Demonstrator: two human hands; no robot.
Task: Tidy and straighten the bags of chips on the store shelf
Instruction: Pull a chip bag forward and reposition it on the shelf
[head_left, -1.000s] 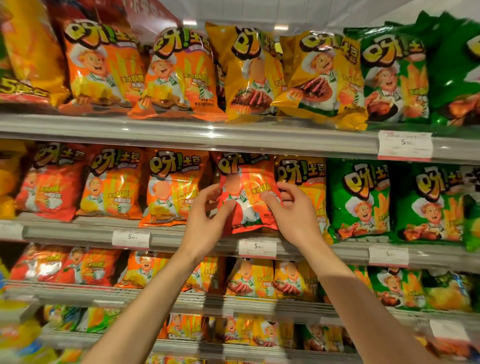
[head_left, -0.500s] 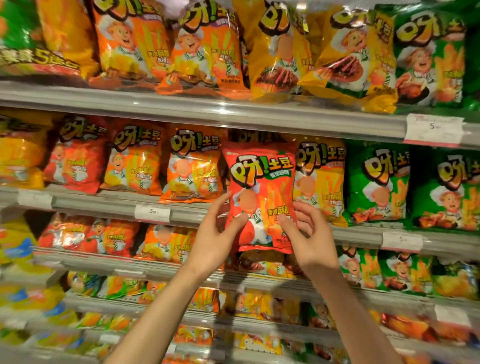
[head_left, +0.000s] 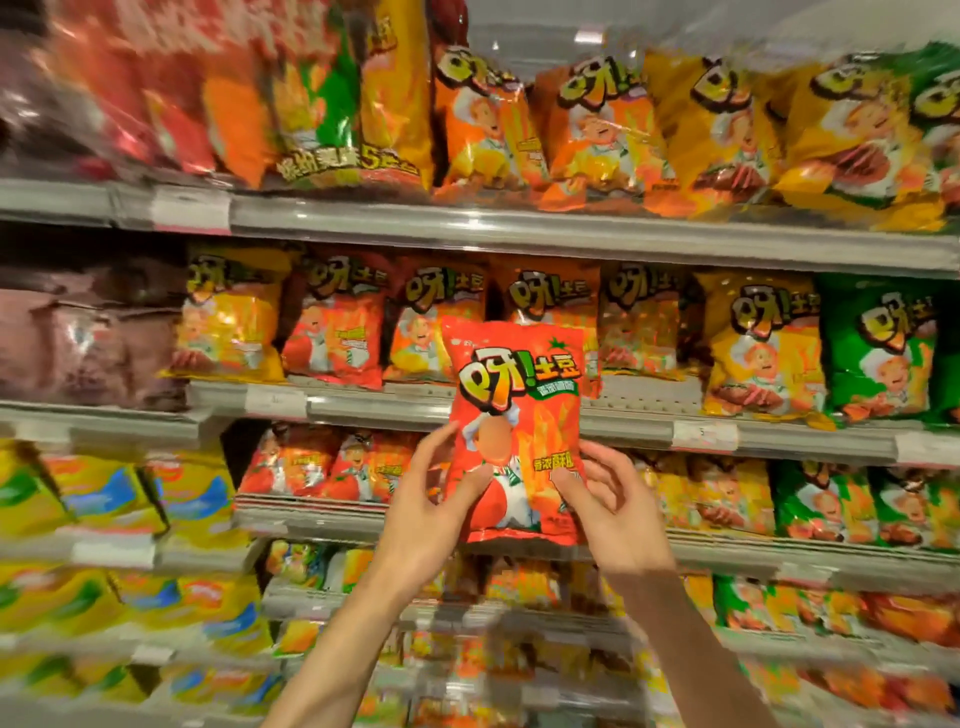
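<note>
**Q:** Position and orientation of the red chip bag (head_left: 514, 431)?

**A:** It is held clear of the shelving, in front of the edge of the second shelf (head_left: 519, 410). Its long axis runs vertically, with a slight tilt. The printed face points toward the camera and the top seam points up.

**Q:** State of the hands?

**A:** The left hand (head_left: 421, 514) grips the lower left edge, thumb on the front face, fingers (head_left: 434, 444) reaching behind the bag. The right hand (head_left: 618, 519) grips the lower right corner, thumb pressed on the front face, remaining fingers loosely curled beside the bag. Both hands are clamped on the bag.

**Q:** Surroundings?

**A:** Rows of orange bags (head_left: 436, 322), yellow bags (head_left: 763, 348) and green bags (head_left: 878, 353) stand upright on the second shelf behind it. The left side of the view is blurred.
</note>
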